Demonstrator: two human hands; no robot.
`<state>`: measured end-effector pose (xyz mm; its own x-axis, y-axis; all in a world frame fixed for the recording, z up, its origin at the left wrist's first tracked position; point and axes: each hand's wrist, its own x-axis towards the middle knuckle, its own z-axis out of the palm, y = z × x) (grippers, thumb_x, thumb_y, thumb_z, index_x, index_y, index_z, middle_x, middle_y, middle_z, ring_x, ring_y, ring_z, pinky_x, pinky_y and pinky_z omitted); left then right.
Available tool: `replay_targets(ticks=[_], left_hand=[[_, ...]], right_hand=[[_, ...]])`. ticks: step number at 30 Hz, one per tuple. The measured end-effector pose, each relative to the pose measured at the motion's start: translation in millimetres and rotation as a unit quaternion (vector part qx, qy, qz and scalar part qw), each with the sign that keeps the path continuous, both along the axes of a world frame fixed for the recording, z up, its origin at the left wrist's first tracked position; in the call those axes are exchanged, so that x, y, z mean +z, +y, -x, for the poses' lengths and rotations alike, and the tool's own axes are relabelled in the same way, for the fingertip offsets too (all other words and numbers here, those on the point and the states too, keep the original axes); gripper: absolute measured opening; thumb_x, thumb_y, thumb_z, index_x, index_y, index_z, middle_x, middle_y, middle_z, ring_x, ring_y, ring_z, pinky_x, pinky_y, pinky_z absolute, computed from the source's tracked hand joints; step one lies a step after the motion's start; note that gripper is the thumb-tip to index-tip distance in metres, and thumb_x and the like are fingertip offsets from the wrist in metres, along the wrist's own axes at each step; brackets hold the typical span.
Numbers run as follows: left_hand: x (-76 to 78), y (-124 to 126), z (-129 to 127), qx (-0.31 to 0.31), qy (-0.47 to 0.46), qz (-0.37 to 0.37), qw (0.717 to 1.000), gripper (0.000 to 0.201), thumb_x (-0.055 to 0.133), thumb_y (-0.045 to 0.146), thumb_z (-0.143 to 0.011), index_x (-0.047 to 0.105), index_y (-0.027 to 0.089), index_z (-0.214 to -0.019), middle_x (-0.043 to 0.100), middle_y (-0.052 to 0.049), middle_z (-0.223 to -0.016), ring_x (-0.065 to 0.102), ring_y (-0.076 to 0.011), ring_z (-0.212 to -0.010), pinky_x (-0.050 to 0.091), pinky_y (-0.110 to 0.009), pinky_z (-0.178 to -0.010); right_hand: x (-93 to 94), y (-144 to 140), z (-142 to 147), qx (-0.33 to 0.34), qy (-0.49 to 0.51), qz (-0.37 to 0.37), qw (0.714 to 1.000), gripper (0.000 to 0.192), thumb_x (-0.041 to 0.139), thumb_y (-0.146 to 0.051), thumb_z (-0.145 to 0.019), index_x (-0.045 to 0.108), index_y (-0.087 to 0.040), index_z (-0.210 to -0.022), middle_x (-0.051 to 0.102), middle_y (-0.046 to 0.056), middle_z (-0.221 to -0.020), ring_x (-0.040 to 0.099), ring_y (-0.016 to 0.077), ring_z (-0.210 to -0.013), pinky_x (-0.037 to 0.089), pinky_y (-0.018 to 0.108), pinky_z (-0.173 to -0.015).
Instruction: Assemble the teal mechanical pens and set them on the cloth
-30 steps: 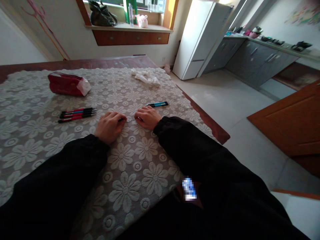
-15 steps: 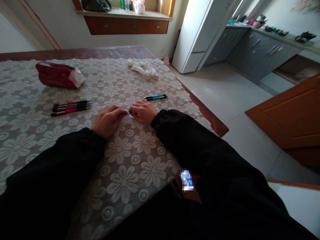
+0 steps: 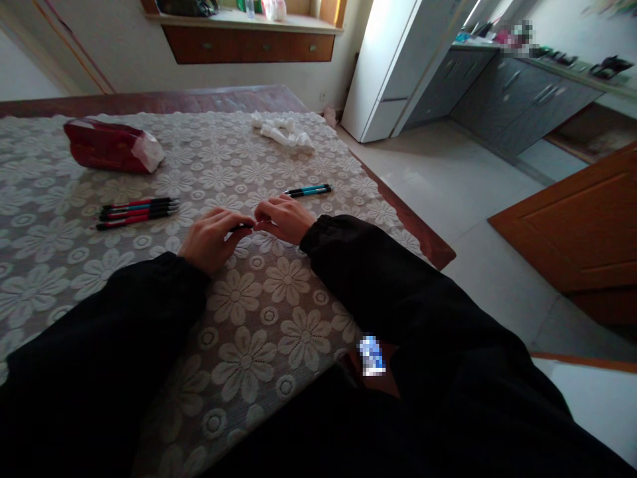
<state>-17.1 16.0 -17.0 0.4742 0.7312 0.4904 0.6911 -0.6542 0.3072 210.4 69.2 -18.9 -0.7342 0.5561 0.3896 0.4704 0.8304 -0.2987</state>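
Now both my hands sit mid-frame on the lace-covered surface (image 3: pixel 259 318), left hand (image 3: pixel 209 238) and right hand (image 3: pixel 284 219) curled, fingertips pinching a dark pen (image 3: pixel 242 228) between them. Red pens (image 3: pixel 134 212) left, blue pens (image 3: pixel 308 191) upper right.

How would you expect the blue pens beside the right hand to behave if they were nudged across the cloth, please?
The blue pens look slim, round and stiff, so they would probably roll sideways if nudged. The lace cloth has a bumpy floral texture, which would likely check that roll soon. Lying side by side, they might well separate. They seem light enough to lift easily.
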Motion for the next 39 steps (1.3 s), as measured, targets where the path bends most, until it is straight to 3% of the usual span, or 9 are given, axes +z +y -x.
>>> replay_targets(ticks=[5,9,13,17,22,25,31,35,39], left_hand=[[1.2,0,-1,-0.003,-0.016,-0.043,0.999,0.023,0.056,0.034,-0.104,0.074,0.022,-0.11,0.077,-0.006,-0.103,0.069,-0.0229,-0.095,0.055,-0.037,-0.09],[2.8,-1,-2,0.017,-0.036,-0.055,0.998,0.021,0.058,0.034,-0.103,0.075,0.022,-0.106,0.077,-0.005,-0.098,0.069,-0.0233,-0.093,0.055,-0.037,-0.087],[-0.6,0,-1,-0.021,-0.026,-0.038,0.999,0.02,0.059,0.034,-0.104,0.074,0.023,-0.112,0.077,-0.004,-0.104,0.07,-0.0217,-0.096,0.055,-0.035,-0.09],[-2.3,-1,0,-0.04,-0.016,-0.03,0.999,0.022,0.059,0.035,-0.103,0.074,0.022,-0.112,0.077,-0.005,-0.102,0.07,-0.0213,-0.095,0.055,-0.034,-0.089],[1.0,-3,-3,0.037,-0.037,-0.012,0.999,0.019,0.054,0.028,-0.103,0.072,0.02,-0.106,0.075,-0.005,-0.099,0.068,-0.0212,-0.095,0.054,-0.035,-0.089],[1.0,-2,-3,0.076,-0.064,-0.01,0.995,0.015,0.057,0.026,-0.101,0.071,0.02,-0.105,0.074,-0.005,-0.098,0.068,-0.0207,-0.093,0.054,-0.035,-0.087],[2.6,-4,-4,0.031,-0.036,-0.004,0.999,0.019,0.054,0.023,-0.104,0.071,0.022,-0.111,0.075,-0.004,-0.105,0.067,-0.0213,-0.1,0.053,-0.036,-0.092],[3.5,-5,-5,0.083,-0.028,0.001,0.996,0.017,0.055,0.022,-0.102,0.071,0.023,-0.107,0.074,-0.004,-0.104,0.066,-0.0226,-0.101,0.053,-0.037,-0.093],[2.9,-5,-5,0.12,-0.007,0.02,0.993,0.013,0.058,0.02,-0.099,0.07,0.023,-0.103,0.074,-0.004,-0.104,0.066,-0.0234,-0.101,0.052,-0.037,-0.092]], right_hand=[[6.4,-3,-5,0.011,0.033,-0.016,0.999,0.03,0.058,-0.047,-0.103,0.061,-0.018,-0.108,0.067,0.002,-0.089,0.057,0.0187,-0.088,0.035,0.033,-0.087],[11.8,1,-17,-0.005,0.027,-0.061,0.998,0.026,0.053,-0.041,-0.105,0.063,-0.019,-0.098,0.067,0.003,-0.087,0.055,0.0195,-0.088,0.034,0.034,-0.087],[8.9,4,-16,0.016,-0.016,-0.068,0.997,0.033,0.044,-0.038,-0.109,0.066,-0.019,-0.093,0.069,0.005,-0.088,0.055,0.0187,-0.086,0.034,0.034,-0.085],[2.9,-2,-5,0.025,-0.02,-0.047,0.998,0.033,0.048,-0.042,-0.108,0.068,-0.018,-0.096,0.069,0.005,-0.088,0.056,0.0181,-0.085,0.036,0.033,-0.086],[7.2,1,-15,-0.019,0.088,-0.007,0.996,0.033,0.063,-0.05,-0.099,0.068,-0.018,-0.106,0.07,0.003,-0.088,0.058,0.019,-0.087,0.039,0.033,-0.086],[9.2,8,-25,-0.021,0.12,-0.009,0.992,0.023,0.061,-0.04,-0.099,0.067,-0.019,-0.096,0.068,0.002,-0.082,0.057,0.0179,-0.079,0.039,0.034,-0.082],[5.6,7,-20,0.015,0.099,-0.022,0.995,0.026,0.055,-0.035,-0.101,0.065,-0.021,-0.081,0.068,0.005,-0.08,0.056,0.0191,-0.08,0.04,0.034,-0.08],[4.6,3,-17,-0.015,0.073,-0.02,0.997,0.018,0.065,-0.038,-0.096,0.07,-0.021,-0.091,0.069,0.003,-0.081,0.056,0.0198,-0.083,0.039,0.035,-0.082],[2.3,0,-16,-0.01,0.016,-0.029,0.999,0.023,0.077,-0.042,-0.088,0.073,-0.022,-0.098,0.072,0.004,-0.091,0.058,0.022,-0.092,0.035,0.037,-0.088]])
